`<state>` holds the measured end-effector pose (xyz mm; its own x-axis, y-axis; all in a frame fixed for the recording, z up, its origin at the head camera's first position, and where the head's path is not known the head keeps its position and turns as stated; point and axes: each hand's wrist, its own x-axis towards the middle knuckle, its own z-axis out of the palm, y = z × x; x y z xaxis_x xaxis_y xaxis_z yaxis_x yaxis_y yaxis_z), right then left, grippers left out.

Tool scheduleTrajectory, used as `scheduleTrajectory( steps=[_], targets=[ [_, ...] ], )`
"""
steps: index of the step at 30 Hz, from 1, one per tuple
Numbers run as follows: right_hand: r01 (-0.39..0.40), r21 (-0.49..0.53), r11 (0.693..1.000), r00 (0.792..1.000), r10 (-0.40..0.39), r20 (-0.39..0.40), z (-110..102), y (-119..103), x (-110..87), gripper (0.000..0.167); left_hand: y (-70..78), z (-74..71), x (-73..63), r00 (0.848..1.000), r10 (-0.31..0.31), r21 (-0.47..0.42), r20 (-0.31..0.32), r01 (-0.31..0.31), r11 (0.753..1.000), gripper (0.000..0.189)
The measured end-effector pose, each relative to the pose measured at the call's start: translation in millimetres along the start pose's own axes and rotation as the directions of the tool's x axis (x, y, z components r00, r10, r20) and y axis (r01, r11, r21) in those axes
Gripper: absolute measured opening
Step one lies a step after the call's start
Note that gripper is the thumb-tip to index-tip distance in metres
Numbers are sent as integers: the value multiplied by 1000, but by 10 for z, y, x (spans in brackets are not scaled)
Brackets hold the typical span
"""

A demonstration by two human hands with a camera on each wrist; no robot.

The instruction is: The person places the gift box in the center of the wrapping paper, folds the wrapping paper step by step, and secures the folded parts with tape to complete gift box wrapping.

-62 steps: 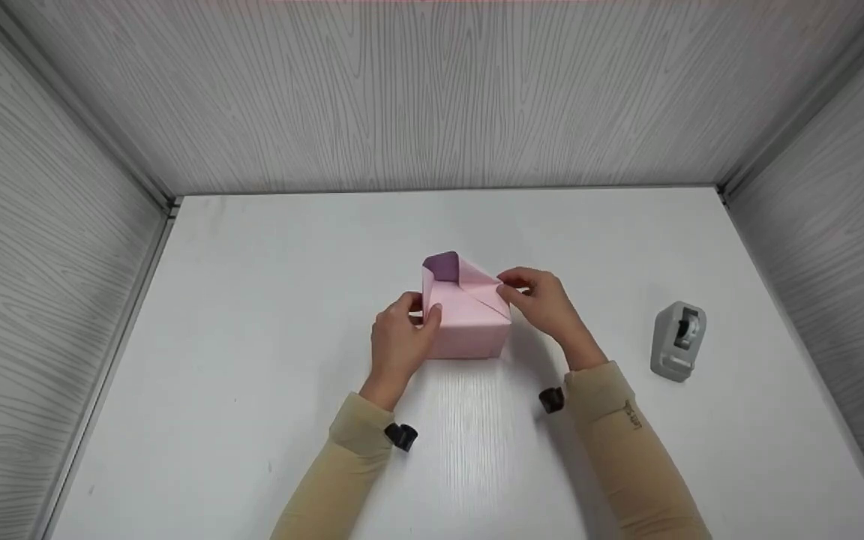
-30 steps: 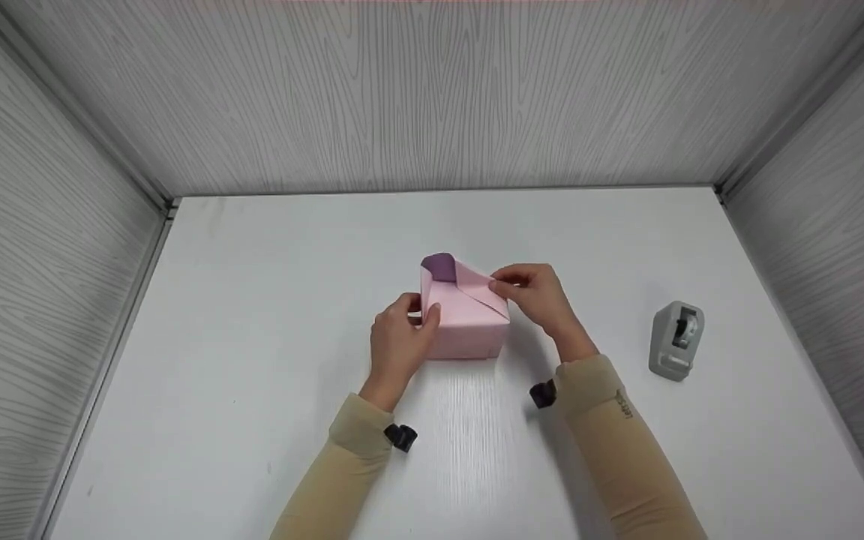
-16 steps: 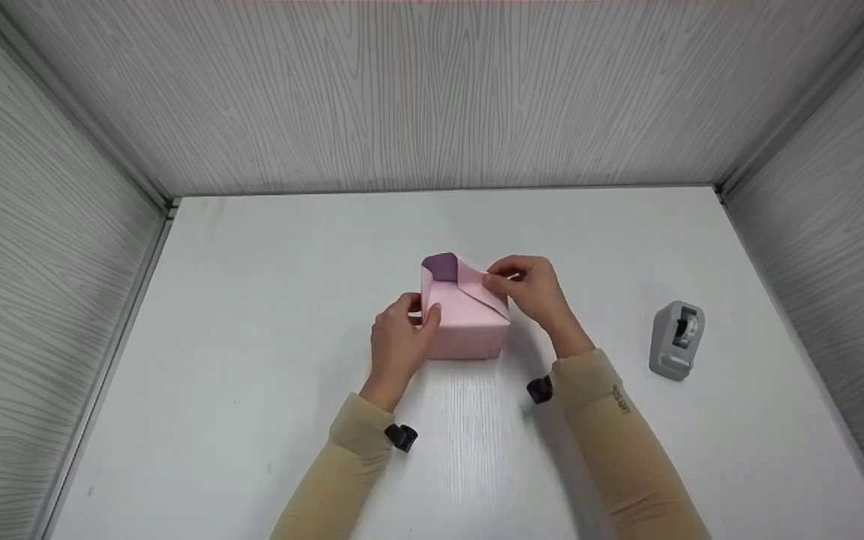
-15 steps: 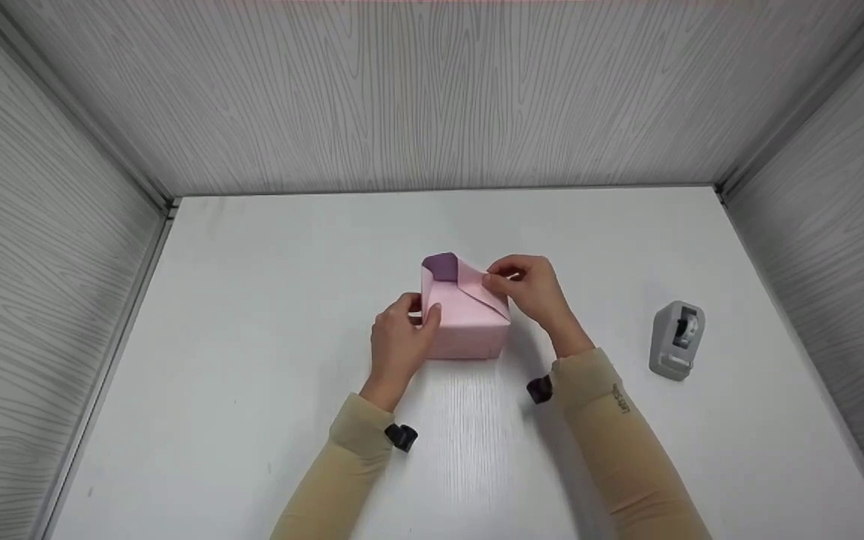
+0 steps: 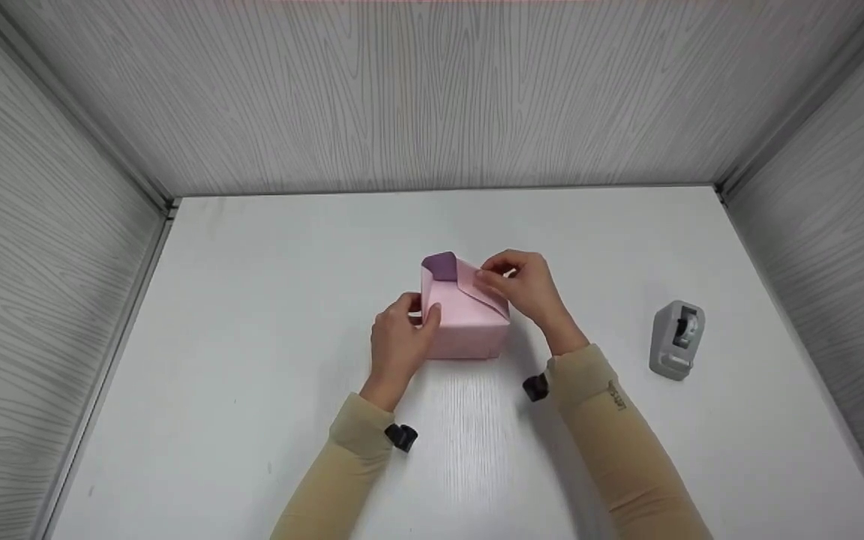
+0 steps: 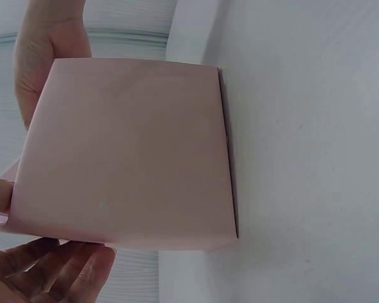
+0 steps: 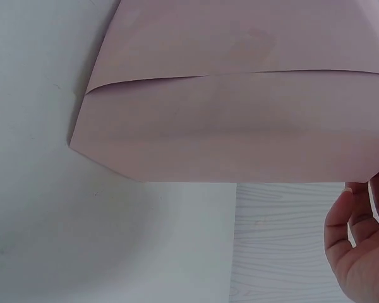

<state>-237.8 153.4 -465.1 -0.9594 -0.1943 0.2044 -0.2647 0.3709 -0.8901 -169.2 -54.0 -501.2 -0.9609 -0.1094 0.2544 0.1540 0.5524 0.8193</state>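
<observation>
"Pink paper parcel (image 5: 466,341), boxy and soft-edged. Where does it sit?"

"On the white table (image 5: 289,300), near the middle, between the two hands. At its far left corner the purple inside (image 5: 442,268) shows above the top."

"And the grip?"

"The left hand (image 5: 400,337) holds the left side, thumb over the near top edge, fingers along the side. The right hand (image 5: 529,289) seems to pinch the upper edge of the slanted flap (image 5: 473,289) between thumb and forefinger — I can't see those tips fully."

"How would you handle that flap well?"

"Lightly. I'd have the left hand only steady the parcel, because squeezing could buckle it. With the right, I'd run thumb and finger along the edge in small moves, so the fold comes out straight."

"Anything to watch?"

"The seam (image 7: 208,76) in the right wrist view — it gapes a little, so a hard pull might widen it. The tape dispenser (image 5: 676,341) stands well apart, off to the right."
</observation>
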Motion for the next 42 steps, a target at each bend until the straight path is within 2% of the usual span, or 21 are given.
scheduleTrajectory(
  steps=[9,19,25,42],
  targets=[
    [1,-24,1000,1000,0,13,57,-94,57,6,6,-14,3,1000,-6,1,8,6,1000,30],
    [15,7,1000,999,-15,30,113,-130,106,1,-15,-20,9,1000,-12,-10,13,12,1000,30],
    [21,2,1000,999,-21,36,136,-154,116,12,-18,-21,5,1000,-13,-12,11,13,1000,30],
    [62,-19,998,997,-61,51,201,-318,178,9,-17,-14,3,1000,6,-15,3,-6,1000,31]
  ],
)
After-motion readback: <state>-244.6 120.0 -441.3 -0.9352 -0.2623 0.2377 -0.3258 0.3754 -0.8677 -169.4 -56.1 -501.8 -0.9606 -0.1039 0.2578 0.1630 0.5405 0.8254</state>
